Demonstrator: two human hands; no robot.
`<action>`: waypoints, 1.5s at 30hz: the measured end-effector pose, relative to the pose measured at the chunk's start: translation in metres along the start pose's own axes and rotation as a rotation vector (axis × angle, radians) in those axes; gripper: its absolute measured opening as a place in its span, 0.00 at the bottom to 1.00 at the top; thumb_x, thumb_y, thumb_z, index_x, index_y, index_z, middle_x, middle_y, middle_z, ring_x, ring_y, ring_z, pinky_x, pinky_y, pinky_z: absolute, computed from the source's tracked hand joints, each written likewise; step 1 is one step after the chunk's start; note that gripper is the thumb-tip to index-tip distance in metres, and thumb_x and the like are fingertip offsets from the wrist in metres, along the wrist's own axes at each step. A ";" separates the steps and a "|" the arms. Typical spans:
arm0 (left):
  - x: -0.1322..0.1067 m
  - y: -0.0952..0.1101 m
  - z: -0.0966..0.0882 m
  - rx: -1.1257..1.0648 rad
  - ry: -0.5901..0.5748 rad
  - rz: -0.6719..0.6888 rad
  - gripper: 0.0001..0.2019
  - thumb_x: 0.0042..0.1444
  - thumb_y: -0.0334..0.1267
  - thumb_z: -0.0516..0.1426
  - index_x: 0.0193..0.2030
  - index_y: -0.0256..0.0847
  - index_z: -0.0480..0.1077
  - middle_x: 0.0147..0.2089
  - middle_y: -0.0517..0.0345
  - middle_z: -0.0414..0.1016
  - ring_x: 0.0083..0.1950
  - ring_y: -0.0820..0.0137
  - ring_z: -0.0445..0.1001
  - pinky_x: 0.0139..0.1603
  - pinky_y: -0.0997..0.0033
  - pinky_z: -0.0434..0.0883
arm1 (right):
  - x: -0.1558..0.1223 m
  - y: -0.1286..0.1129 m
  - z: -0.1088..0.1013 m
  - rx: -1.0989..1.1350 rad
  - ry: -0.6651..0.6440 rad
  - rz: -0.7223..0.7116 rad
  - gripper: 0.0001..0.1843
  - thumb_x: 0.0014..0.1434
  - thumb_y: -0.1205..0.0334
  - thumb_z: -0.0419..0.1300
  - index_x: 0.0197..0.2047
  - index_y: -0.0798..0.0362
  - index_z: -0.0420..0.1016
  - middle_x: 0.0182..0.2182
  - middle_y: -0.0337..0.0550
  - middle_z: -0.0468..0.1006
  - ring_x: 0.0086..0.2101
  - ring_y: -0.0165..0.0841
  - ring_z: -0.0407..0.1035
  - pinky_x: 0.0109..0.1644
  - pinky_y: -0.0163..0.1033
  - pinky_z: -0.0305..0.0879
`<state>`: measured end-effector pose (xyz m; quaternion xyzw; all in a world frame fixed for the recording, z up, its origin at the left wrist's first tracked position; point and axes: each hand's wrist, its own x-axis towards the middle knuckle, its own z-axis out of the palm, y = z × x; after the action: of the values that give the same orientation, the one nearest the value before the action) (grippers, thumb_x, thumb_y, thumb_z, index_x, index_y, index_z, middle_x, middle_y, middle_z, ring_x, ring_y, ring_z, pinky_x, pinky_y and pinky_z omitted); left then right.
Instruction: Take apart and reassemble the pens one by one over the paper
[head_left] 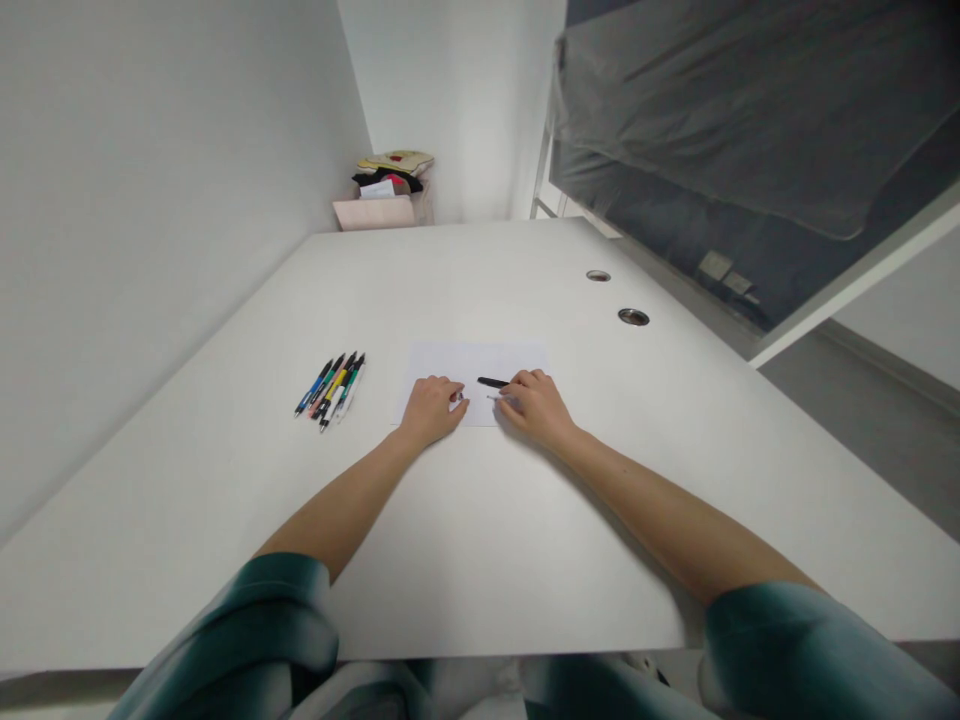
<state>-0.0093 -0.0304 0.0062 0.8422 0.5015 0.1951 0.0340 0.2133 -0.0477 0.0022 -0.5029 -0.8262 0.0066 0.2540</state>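
While both bare forearms reach across the white desk (480,290), a tight bunch of slim multicoloured plastic pens (330,390) lies at the far left, well apart from the hands. Next along, the left hand (433,410) rests curled on a white paper sheet (472,362), something small and pale (456,400) at its fingers, too small to tell. Just beside it, not touching, the right hand (536,408) seems to pinch a slim black pen (491,382) above the sheet.
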 end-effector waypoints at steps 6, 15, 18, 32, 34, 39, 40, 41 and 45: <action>0.003 -0.024 -0.022 -0.015 -0.017 -0.005 0.23 0.58 0.50 0.57 0.55 0.38 0.71 0.54 0.44 0.72 0.55 0.56 0.70 0.58 0.54 0.66 | 0.008 0.032 -0.028 0.020 0.028 0.100 0.17 0.63 0.56 0.53 0.47 0.53 0.79 0.43 0.53 0.76 0.45 0.46 0.66 0.52 0.51 0.60; -0.001 -0.035 -0.007 0.051 -0.098 0.046 0.28 0.57 0.55 0.56 0.59 0.40 0.67 0.63 0.43 0.66 0.64 0.53 0.64 0.64 0.50 0.63 | -0.007 0.044 -0.013 -0.045 -0.221 0.091 0.31 0.59 0.46 0.58 0.61 0.54 0.68 0.61 0.58 0.66 0.60 0.50 0.60 0.61 0.56 0.57; -0.003 -0.035 -0.005 0.058 -0.095 0.058 0.26 0.57 0.55 0.56 0.57 0.41 0.70 0.62 0.43 0.68 0.62 0.53 0.66 0.63 0.50 0.65 | -0.008 0.046 -0.010 -0.039 -0.225 0.078 0.28 0.59 0.46 0.58 0.59 0.52 0.71 0.60 0.57 0.67 0.59 0.50 0.61 0.61 0.56 0.57; -0.005 -0.032 -0.005 0.086 -0.087 0.038 0.27 0.58 0.56 0.55 0.57 0.39 0.69 0.61 0.42 0.68 0.63 0.52 0.66 0.63 0.50 0.65 | -0.007 0.053 -0.006 -0.008 -0.232 0.080 0.30 0.59 0.46 0.58 0.60 0.54 0.70 0.62 0.58 0.65 0.62 0.50 0.58 0.63 0.57 0.55; -0.004 -0.032 -0.005 0.091 -0.092 0.034 0.28 0.58 0.56 0.55 0.57 0.38 0.69 0.62 0.41 0.68 0.62 0.52 0.66 0.63 0.50 0.65 | -0.008 0.052 -0.008 -0.004 -0.227 0.084 0.29 0.59 0.47 0.58 0.59 0.53 0.70 0.62 0.57 0.65 0.62 0.49 0.58 0.63 0.57 0.55; -0.004 -0.029 -0.007 0.116 -0.110 0.024 0.28 0.58 0.57 0.54 0.58 0.38 0.69 0.62 0.43 0.68 0.63 0.54 0.66 0.63 0.52 0.65 | -0.007 0.051 -0.009 -0.004 -0.246 0.090 0.30 0.59 0.46 0.58 0.59 0.55 0.70 0.62 0.58 0.65 0.62 0.49 0.57 0.64 0.56 0.54; -0.004 -0.029 -0.007 0.118 -0.109 0.024 0.28 0.58 0.57 0.54 0.58 0.38 0.69 0.62 0.43 0.68 0.63 0.54 0.66 0.64 0.52 0.65 | -0.007 0.051 -0.009 -0.003 -0.249 0.087 0.30 0.59 0.46 0.58 0.59 0.55 0.70 0.62 0.58 0.65 0.62 0.49 0.57 0.65 0.56 0.53; -0.004 -0.029 -0.007 0.120 -0.108 0.023 0.28 0.58 0.57 0.54 0.58 0.38 0.69 0.62 0.43 0.68 0.63 0.54 0.66 0.63 0.53 0.65 | -0.007 0.051 -0.009 -0.001 -0.250 0.082 0.30 0.59 0.45 0.57 0.59 0.55 0.70 0.62 0.58 0.65 0.62 0.49 0.57 0.65 0.56 0.53; -0.004 -0.029 -0.007 0.126 -0.112 0.027 0.29 0.58 0.57 0.54 0.58 0.36 0.69 0.62 0.42 0.68 0.62 0.53 0.67 0.63 0.51 0.66 | -0.007 0.052 -0.008 0.015 -0.209 0.072 0.30 0.59 0.45 0.57 0.59 0.53 0.70 0.62 0.57 0.65 0.62 0.50 0.57 0.63 0.58 0.55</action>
<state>-0.0378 -0.0205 0.0044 0.8588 0.4989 0.1162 0.0062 0.2625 -0.0299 -0.0080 -0.5268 -0.8296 0.0741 0.1696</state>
